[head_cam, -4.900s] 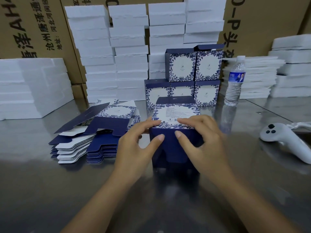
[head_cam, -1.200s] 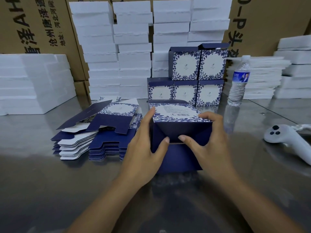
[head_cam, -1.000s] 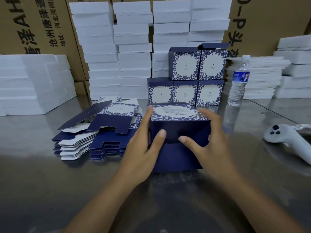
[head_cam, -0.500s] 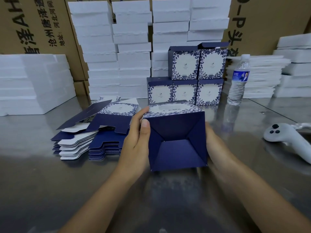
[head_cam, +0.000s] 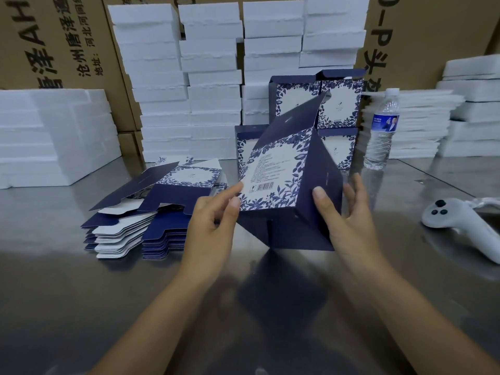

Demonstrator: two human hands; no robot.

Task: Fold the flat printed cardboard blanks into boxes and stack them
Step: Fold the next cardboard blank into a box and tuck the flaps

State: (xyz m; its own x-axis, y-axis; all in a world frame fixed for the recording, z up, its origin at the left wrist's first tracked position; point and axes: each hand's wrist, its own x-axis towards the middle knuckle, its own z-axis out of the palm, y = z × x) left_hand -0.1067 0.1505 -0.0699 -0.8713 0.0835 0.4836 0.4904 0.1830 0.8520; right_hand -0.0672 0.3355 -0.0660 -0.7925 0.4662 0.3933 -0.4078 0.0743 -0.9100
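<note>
Both hands hold the printed box [head_cam: 273, 182] tilted above the near-centre table [head_cam: 81, 293]; left hand [head_cam: 213, 226] pinches its corner, right hand [head_cam: 343, 212] clasps the navy side (lid flap [head_cam: 292, 120] open); slackening might spring the bottom flaps [head_cam: 295, 234].

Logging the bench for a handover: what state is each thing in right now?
box: folded up, tilted, top flap open
left hand: holds box's left edge
right hand: grips box's dark side
flat blanks: unfolded, piled
finished boxes: stacked, two tiers
water bottle: upright, capped
</note>
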